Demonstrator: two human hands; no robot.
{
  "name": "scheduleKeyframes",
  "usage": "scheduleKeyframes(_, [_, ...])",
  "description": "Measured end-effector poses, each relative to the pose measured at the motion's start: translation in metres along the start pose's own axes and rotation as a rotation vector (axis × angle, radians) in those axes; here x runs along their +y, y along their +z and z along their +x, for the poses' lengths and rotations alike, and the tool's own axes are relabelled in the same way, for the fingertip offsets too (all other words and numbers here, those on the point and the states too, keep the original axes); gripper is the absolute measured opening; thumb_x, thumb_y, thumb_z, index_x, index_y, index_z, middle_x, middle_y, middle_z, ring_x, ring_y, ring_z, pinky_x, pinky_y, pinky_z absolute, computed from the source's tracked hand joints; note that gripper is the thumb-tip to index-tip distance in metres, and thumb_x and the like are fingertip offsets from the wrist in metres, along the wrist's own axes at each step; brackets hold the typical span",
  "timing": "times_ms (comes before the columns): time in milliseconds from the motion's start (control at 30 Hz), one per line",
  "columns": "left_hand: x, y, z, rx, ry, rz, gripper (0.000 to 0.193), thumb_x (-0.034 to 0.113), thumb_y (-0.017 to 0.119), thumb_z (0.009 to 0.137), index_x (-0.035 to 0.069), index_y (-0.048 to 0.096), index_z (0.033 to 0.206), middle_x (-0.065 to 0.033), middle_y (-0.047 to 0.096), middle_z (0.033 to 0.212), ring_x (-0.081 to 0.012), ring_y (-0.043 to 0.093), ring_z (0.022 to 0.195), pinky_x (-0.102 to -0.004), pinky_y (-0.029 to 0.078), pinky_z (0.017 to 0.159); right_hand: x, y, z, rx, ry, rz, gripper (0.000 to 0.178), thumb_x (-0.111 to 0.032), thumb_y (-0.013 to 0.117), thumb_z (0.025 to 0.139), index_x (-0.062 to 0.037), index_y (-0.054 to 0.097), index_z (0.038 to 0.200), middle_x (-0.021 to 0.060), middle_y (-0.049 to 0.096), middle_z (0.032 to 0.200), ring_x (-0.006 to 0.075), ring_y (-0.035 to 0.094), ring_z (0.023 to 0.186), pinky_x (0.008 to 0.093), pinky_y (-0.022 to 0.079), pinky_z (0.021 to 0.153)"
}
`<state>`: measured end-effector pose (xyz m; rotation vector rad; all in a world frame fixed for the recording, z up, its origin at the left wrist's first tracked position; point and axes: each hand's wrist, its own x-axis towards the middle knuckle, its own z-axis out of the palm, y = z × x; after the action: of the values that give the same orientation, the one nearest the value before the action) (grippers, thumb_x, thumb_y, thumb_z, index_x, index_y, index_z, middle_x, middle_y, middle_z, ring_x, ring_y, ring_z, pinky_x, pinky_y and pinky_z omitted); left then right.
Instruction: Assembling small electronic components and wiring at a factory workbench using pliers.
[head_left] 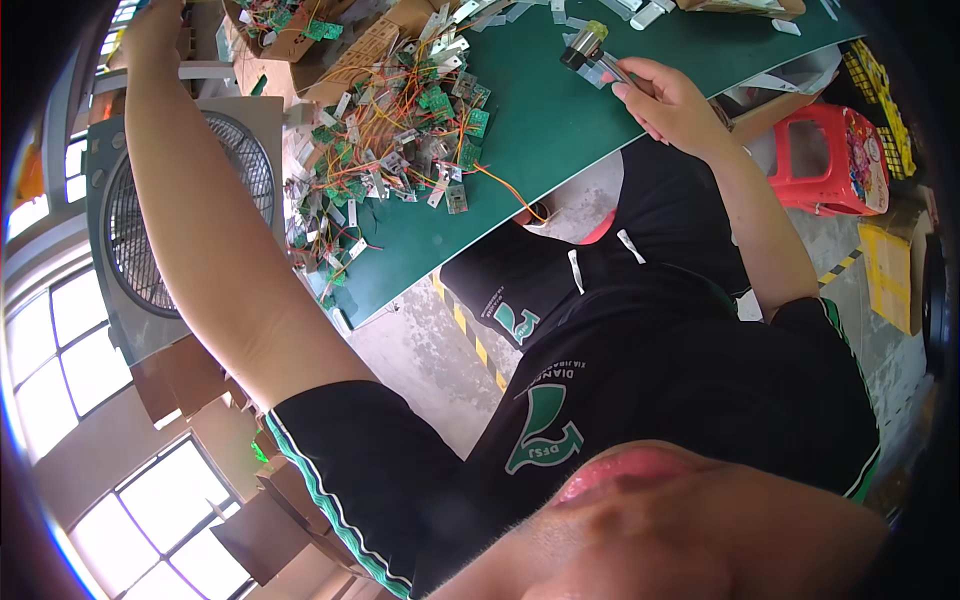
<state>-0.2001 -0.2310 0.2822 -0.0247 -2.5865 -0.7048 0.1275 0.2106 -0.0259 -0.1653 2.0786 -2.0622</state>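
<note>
My right hand (675, 103) is closed around the handle of a small mallet (583, 47). The mallet's head has a dark end, a metal middle and a clear yellow end, and it is over the green tabletop (535, 125). My left arm stretches far up along the left side, past the table. At the top edge my left hand (153, 28) is partly cut off, and its fingers cannot be made out. Between my arms lies a big heap of small green circuit boards (436, 103) with metal plates and orange and red wires.
A cardboard box (285, 40) with more boards stands at the far left. Beside my left arm is a large grey fan (255, 120). Loose metal and clear pieces (650, 14) lie along the table's far edge. A red stool (815, 160) and a yellow-taped carton (890, 270) stand at right.
</note>
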Motion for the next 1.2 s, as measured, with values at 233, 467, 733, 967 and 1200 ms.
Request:
scheduleKeyframes(233, [-0.027, 0.088, -0.145, -0.022, 0.36, 0.243, 0.07, 0.057, 0.068, 0.09, -0.002, 0.068, 0.127, -0.0228, 0.071, 0.117, -0.0367, 0.067, 0.109, -0.0416, 0.049, 0.097, -0.001, -0.001, -0.003, 0.0, -0.065, -0.051, 0.034, -0.025, 0.062, 0.104, -0.003, 0.063, 0.13, -0.0049, 0.053, 0.07, 0.0019, 0.041, 0.055, 0.0217, 0.034, 0.05])
scheduleKeyframes(467, [0.048, 0.089, -0.404, -0.456, 0.526, -0.265, 0.031, -0.01, 0.059, 0.088, 0.003, 0.071, 0.113, -0.0175, 0.067, 0.117, -0.0384, 0.065, 0.11, -0.045, 0.052, 0.094, -0.017, -0.022, 0.003, -0.065, 0.006, 0.017, 0.035, -0.022, 0.063, 0.104, -0.0007, 0.061, 0.132, -0.005, 0.05, 0.063, 0.0004, 0.041, 0.045, 0.0209, 0.031, 0.042])
scheduleKeyframes(733, [0.064, 0.087, -0.487, -0.53, 0.482, -0.095, 0.055, -0.007, 0.055, 0.075, 0.01, 0.072, 0.125, -0.0154, 0.062, 0.137, -0.0396, 0.055, 0.133, -0.0525, 0.043, 0.112, -0.069, -0.068, 0.059, 0.275, 0.231, -0.765, 0.026, -0.016, 0.065, 0.1, 0.0025, 0.063, 0.118, 0.0129, 0.067, 0.085, 0.0208, 0.063, 0.064, 0.0367, 0.051, 0.058])
scheduleKeyframes(967, [0.023, 0.114, -0.502, -0.484, 0.593, -0.02, 0.028, 0.003, 0.069, 0.084, 0.01, 0.076, 0.11, -0.0143, 0.063, 0.135, -0.0374, 0.057, 0.132, -0.0515, 0.044, 0.111, -0.052, -0.07, 0.062, 0.155, 0.021, -0.992, 0.035, -0.013, 0.067, 0.095, -0.0002, 0.062, 0.127, 0.021, 0.07, 0.107, 0.0361, 0.068, 0.1, 0.0437, 0.053, 0.087])
scheduleKeyframes(1200, [0.026, 0.114, -0.498, -0.362, 0.509, -0.204, 0.015, 0.003, 0.069, 0.087, 0.005, 0.075, 0.1, -0.0138, 0.069, 0.115, -0.0362, 0.064, 0.119, -0.0472, 0.048, 0.102, -0.054, -0.068, 0.056, 0.172, 0.086, -1.089, 0.036, -0.023, 0.075, 0.087, 0.0061, 0.068, 0.108, 0.0231, 0.071, 0.094, 0.0327, 0.069, 0.085, 0.042, 0.054, 0.076])
